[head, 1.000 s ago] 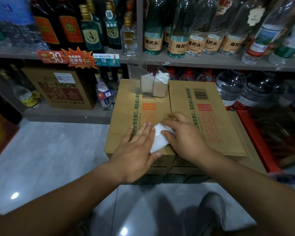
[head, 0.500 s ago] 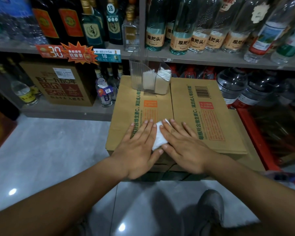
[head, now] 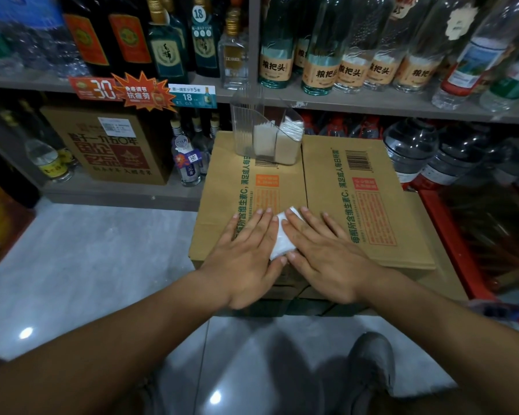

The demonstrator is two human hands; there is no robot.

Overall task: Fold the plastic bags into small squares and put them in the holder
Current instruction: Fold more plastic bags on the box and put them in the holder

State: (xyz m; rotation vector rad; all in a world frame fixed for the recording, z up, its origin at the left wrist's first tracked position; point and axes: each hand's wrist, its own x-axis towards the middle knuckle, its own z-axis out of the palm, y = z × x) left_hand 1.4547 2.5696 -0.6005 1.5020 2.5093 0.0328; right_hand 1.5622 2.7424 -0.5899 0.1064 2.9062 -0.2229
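Two flat hands, left (head: pixel 246 259) and right (head: pixel 324 256), fingers straight, press the folded bag (head: pixel 280 241) at frame centre; its long axis runs toward the holder (head: pixel 267 130).

Bare left hand (head: pixel 246 262) and right hand (head: pixel 330 259) — 1 grey shoe (head: pixel 369 363) below.

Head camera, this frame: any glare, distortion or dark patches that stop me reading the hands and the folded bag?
Head view: dim overall, darkest at the picture's far right; two lamp reflections glare on the glossy floor, clear of the work; the wide lens bows the shelf edge; the left hand, right hand and white folded bag between them read sharply on the cardboard box.
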